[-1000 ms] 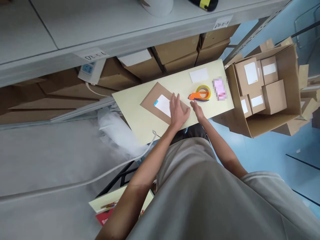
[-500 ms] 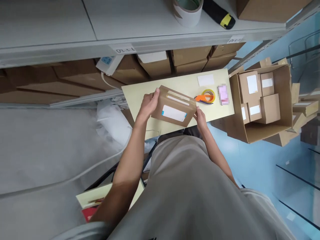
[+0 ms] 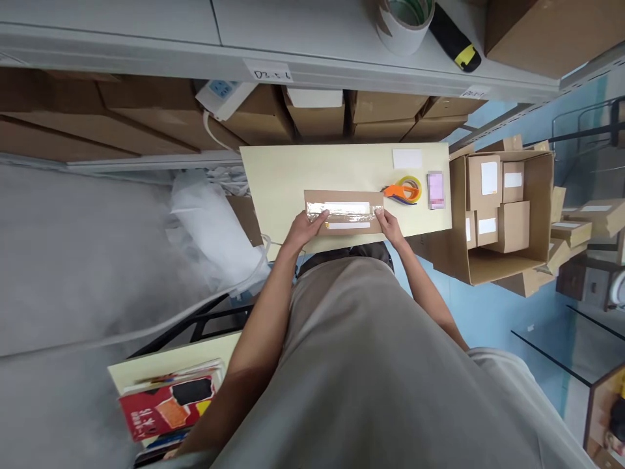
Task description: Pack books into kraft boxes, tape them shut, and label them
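Note:
A brown cardboard box (image 3: pixel 344 196) is held between my two hands over the pale yellow table (image 3: pixel 278 170), its narrow taped side facing up. Clear tape and white strips run along that side. My left hand (image 3: pixel 306 228) grips its left end, thumb on top. At the right end my right hand (image 3: pixel 389 225) is closed on it, thumb pressing near the corner. Just beyond that hand lies an orange tape dispenser (image 3: pixel 399 191) with a yellow-rimmed roll of tape (image 3: pixel 415 184). A small pinkish packet (image 3: pixel 436 189), partly blurred, and a white card (image 3: pixel 407 158) are further right and back.
A large open carton (image 3: pixel 508 264) with several smaller boxes stands right of the table. Above runs a grey shelf (image 3: pixel 312 62) bearing a tape roll (image 3: pixel 403 32) and a black-and-yellow tool (image 3: pixel 455 40). A white bag (image 3: pixel 209 228), a cable (image 3: pixel 161 329) and books (image 3: pixel 170 404) are at left.
The box has turned in my hands, from its broad labelled face to its narrow taped side. My left hand has come down and nearer. The view has shifted slightly.

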The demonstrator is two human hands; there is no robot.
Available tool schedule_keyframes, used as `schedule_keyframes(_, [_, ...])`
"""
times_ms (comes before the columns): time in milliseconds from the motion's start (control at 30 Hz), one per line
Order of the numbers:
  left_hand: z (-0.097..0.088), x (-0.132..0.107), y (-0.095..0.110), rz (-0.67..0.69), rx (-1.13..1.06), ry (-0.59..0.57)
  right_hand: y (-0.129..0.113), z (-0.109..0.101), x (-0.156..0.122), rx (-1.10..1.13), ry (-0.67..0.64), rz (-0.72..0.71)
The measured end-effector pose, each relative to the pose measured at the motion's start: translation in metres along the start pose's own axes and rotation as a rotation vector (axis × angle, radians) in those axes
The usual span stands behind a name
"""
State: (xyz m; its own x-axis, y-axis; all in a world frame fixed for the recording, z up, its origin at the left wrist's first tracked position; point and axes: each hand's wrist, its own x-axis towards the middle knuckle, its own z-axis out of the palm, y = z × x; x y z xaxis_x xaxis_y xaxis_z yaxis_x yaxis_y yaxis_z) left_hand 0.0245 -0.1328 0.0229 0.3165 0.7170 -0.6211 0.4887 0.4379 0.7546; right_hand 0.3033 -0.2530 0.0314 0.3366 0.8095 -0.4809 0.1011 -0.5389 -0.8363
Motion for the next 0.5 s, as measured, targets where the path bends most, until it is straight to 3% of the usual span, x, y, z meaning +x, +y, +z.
schedule_keyframes(167, [-0.001,0.007,-0.006,0.006,-0.212,-0.084,-0.002,-0.007,0.001,0.085,-0.147,0.081])
schedule_keyframes(300, [0.004,0.007,-0.006,0.017,-0.336,-0.088,0.001,-0.007,0.004,0.128,-0.163,0.093])
schedule_keyframes(500, [-0.008,0.005,-0.017,-0.002,-0.289,-0.039,-0.002,-0.014,-0.003,0.079,-0.174,0.088])
